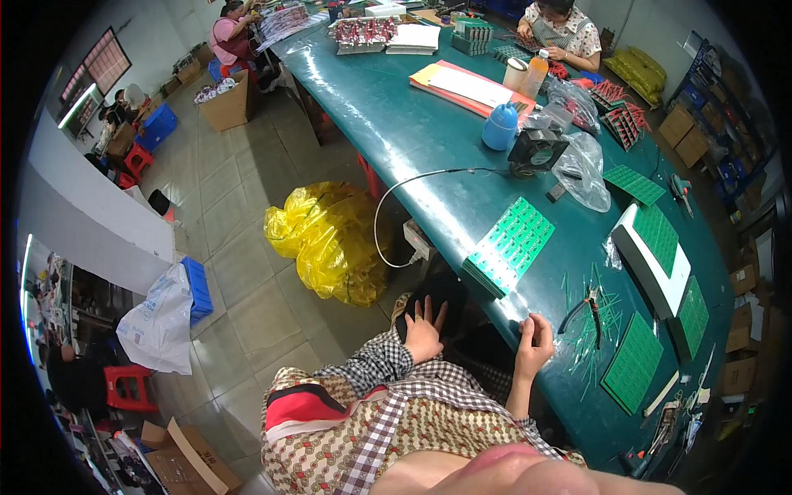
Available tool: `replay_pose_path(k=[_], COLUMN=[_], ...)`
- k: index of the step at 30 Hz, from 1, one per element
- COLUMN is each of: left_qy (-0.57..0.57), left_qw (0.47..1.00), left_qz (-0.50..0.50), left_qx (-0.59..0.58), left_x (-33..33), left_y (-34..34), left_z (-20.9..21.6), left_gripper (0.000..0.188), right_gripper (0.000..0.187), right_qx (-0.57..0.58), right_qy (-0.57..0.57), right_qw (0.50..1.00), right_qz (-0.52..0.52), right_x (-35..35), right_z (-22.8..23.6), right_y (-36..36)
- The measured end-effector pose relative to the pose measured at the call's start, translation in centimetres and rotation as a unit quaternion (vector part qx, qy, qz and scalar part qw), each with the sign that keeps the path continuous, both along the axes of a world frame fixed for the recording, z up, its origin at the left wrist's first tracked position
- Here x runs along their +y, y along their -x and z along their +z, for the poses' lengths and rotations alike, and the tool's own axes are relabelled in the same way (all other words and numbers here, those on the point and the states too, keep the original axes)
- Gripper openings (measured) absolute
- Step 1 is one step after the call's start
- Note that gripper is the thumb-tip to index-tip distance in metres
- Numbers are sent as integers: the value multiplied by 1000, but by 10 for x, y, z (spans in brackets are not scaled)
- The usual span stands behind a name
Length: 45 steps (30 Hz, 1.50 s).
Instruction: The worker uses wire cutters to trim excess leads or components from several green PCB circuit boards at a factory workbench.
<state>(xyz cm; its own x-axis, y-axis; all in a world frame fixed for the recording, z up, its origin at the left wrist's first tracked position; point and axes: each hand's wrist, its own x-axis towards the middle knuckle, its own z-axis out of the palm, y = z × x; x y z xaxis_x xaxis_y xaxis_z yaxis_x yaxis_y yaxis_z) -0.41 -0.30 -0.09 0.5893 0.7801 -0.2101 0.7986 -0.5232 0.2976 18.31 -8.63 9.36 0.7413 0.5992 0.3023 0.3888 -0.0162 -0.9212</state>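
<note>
My left hand [423, 337] lies with its fingers spread on my dark-clad lap, below the table edge. By the edge of the green table, my right hand [536, 346] has curled fingers, thumb close to the index finger; anything pinched there is too small to make out. A stack of green circuit board panels [516, 239] sits ahead of it. To its right, cutting pliers [596, 318] with dark handles lie on scattered thin green strips [584, 351]. Beyond the strips is another green panel [634, 363]. More panels [656, 235] lean on a long white block [652, 285].
A small black fan [536, 151], a blue squeeze bottle [500, 126] and clear plastic bags [584, 173] stand farther along the table. A white cable [376, 219] hangs off its edge. A yellow bag [330, 239] lies on the floor left. Co-workers [565, 33] sit at the far end.
</note>
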Motion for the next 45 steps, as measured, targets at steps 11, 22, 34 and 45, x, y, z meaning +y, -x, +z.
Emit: replay_pose_path(k=[11,22,34,45], left_qy=[18,6,-22,-47], left_qw=[999,1000,1000,997], left_qz=[1,2,10,-28], left_qx=[28,0,9,52], left_x=[2,-1,-3,-4], left_y=[-3,2,2,-8], left_z=[0,-1,-6,-15], left_gripper=[92,94,91,82], right_gripper=[13,11,11,11], right_qx=[9,4,5,1], right_qy=[-1,-5,3,4], right_qw=[1000,1000,1000,1000], right_qz=[0,-6,-16,-26], right_x=[1,0,2,-2], right_z=[0,1,7,8], right_y=[-1,2,3,-2])
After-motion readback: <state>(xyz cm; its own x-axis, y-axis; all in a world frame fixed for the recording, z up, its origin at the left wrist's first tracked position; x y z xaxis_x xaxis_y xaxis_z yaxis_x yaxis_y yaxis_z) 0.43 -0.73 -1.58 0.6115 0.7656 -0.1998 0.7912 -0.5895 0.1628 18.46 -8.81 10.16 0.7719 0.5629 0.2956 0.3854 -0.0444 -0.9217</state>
